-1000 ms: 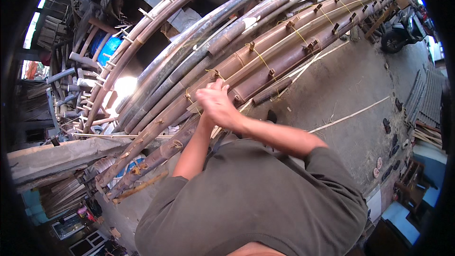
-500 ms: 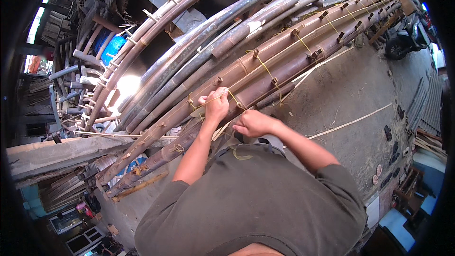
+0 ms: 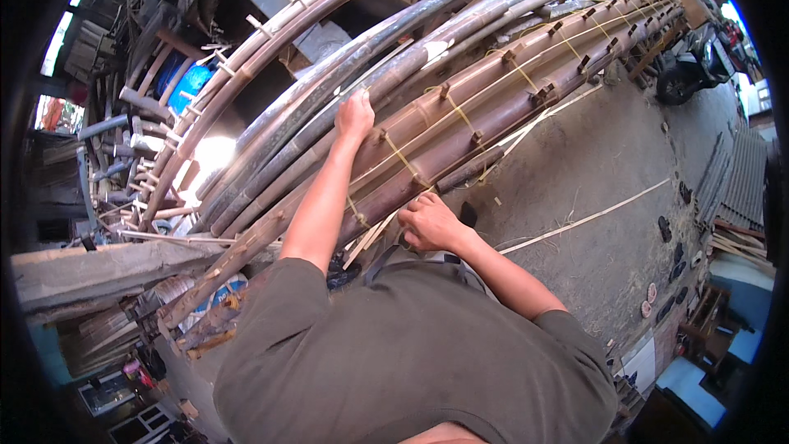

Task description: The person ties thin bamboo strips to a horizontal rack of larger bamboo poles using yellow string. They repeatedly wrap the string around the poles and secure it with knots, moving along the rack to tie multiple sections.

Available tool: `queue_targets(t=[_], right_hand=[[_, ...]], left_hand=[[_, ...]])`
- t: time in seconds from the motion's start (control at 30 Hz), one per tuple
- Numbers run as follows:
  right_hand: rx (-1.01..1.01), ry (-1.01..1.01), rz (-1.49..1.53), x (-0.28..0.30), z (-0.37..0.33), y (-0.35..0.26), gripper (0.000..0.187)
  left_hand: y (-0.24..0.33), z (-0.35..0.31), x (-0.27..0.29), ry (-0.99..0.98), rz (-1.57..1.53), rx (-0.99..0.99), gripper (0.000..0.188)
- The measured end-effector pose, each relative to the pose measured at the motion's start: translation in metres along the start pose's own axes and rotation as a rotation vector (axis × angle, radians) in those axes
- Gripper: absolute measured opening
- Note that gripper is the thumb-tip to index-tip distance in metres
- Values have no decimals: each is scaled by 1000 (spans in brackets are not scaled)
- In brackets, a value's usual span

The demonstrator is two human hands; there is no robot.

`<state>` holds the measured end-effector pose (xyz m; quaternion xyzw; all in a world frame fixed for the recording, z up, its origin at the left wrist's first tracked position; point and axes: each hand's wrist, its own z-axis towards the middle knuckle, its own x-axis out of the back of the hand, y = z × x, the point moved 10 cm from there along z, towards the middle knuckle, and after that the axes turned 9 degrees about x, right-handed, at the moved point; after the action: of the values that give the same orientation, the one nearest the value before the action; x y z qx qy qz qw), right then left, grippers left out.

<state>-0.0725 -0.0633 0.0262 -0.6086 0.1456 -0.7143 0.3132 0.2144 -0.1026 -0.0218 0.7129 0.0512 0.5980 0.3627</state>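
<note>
Two long brown bamboo poles, the far pole [image 3: 411,119] and the near pole [image 3: 386,197], lie side by side on a slant, with short pegs standing out of them. Yellow cord [image 3: 400,154] zigzags between the pegs and runs taut in front of me. My left hand [image 3: 355,117] is closed in a fist just beyond the far pole, by the peg where this cord ends in view; its grip on the cord is mostly hidden. My right hand [image 3: 429,222] sits closed beside the near pole, close to a cord-wrapped peg. Whatever its curled fingers hold is hidden.
Several curved bamboo poles [image 3: 394,62] lie beyond, with a pegged pole [image 3: 238,66] and a blue container [image 3: 191,88] farther left. A concrete ledge [image 3: 115,267] is at left. At right are a thin strip [image 3: 588,218] on the ground, a parked motorbike [image 3: 699,66] and footwear [image 3: 678,259].
My left hand has moved away from me and left, past the far pole, drawing the cord straight between the pegs. My right hand has turned and shifted slightly, staying by the near pole.
</note>
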Motion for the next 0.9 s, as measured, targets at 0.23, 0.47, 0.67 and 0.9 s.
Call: queue_targets(t=[0.23,0.47,0.67,0.9], right_hand=[[-288,-159,1224,-133,5,-27,31],[-469,905,1244,-51,56,-17,22],[-129,-72,-96,-38,211,-57,65],[-242,121,1107,-29,201,-4,51]], left_hand=[[-38,-119,122,84,148,3,31],[-63,-193,69,-194,29,-99,21],[-67,-196,90,-142,-473,-291,26],[-93,-174,50,-440,-383,42,34]])
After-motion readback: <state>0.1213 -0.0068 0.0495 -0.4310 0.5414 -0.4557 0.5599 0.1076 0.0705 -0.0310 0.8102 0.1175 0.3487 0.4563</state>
